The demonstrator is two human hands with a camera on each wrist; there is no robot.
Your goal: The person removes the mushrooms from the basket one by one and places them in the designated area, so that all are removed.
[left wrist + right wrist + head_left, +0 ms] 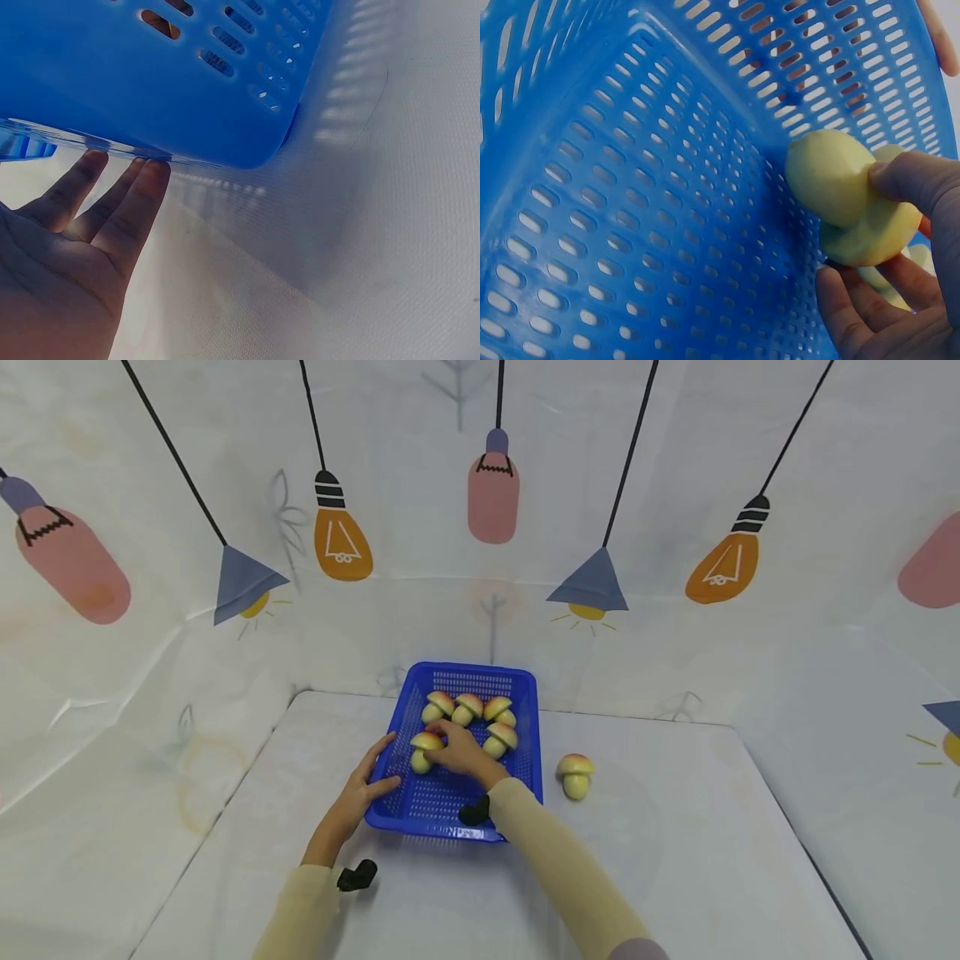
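Right hand [467, 755] fingers pinching toy mushroom [851, 199] inside blue basket [401, 806], stem toward basket floor; left hand [360, 793] fingers straight against basket wall.

Looked like a staged recording booth/demo setup, not a real home or kitchen. A printed backdrop [675, 460] w/ cartoon hanging bulbs & lamps wrapped around the back & both sides, creased like draped fabric, enclosing a white-covered desk [675, 860]. On it sat only props: a blue perforated plastic basket [528, 727] w/ toy mushrooms [468, 706] in rows, plus one more toy mushroom [575, 774] beside it.
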